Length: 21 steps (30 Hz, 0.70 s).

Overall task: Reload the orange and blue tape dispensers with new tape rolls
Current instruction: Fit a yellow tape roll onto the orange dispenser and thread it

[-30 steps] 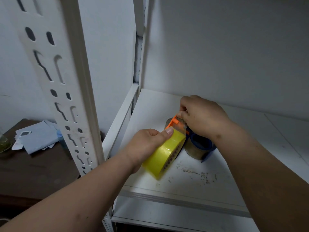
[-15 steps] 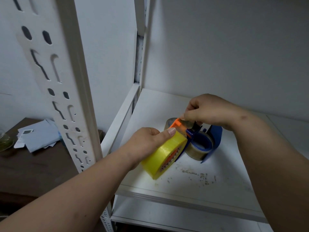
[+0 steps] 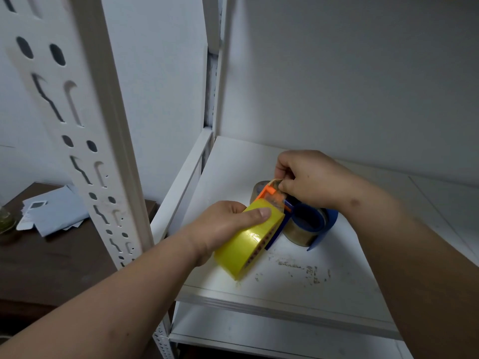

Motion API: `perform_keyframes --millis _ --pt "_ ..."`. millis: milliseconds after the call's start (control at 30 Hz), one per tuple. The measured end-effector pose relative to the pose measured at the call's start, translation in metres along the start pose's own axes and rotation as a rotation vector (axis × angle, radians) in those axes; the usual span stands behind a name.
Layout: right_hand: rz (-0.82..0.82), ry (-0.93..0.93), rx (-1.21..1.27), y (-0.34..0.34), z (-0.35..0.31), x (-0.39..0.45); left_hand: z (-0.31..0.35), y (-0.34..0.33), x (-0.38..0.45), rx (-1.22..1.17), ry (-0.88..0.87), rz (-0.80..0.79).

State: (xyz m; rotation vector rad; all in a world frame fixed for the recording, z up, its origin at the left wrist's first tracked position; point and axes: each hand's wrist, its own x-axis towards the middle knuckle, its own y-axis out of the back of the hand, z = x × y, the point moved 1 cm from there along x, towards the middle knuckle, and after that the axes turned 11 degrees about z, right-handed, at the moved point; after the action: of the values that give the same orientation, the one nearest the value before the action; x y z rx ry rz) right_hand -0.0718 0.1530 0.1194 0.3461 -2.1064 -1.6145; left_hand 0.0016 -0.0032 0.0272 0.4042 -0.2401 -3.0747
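Observation:
My left hand point(image 3: 228, 226) grips a yellow tape roll point(image 3: 246, 250) tilted over the white shelf point(image 3: 298, 278). The roll sits in the orange dispenser point(image 3: 270, 195), of which only the cutter end shows above the roll. My right hand point(image 3: 311, 180) pinches the loose tape end at that orange cutter. Just behind and to the right lies the blue dispenser point(image 3: 324, 226) with a clear brownish roll point(image 3: 298, 233) inside it. Another clear roll point(image 3: 259, 190) is partly hidden behind the orange cutter.
A perforated white upright post point(image 3: 85, 141) stands at the left front of the shelf. White walls close the shelf at back and left. A dark wooden table point(image 3: 51, 255) with papers point(image 3: 54, 213) is at lower left. Dirt specks point(image 3: 298, 268) mark the shelf.
My right hand has lifted off the blue dispenser and shifted up and left to the orange cutter, now pinching the tape end. My left hand keeps the yellow roll in about the same place.

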Motion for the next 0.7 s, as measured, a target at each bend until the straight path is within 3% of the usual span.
perform_keyframes --millis 500,700 --pt "-0.046 -0.122 0.033 0.002 0.013 -0.004 0.003 -0.012 0.005 0.056 -0.059 0.031" --pt "-0.06 -0.02 -0.105 0.001 0.018 -0.008 0.004 -0.012 0.01 0.055 -0.06 0.031"
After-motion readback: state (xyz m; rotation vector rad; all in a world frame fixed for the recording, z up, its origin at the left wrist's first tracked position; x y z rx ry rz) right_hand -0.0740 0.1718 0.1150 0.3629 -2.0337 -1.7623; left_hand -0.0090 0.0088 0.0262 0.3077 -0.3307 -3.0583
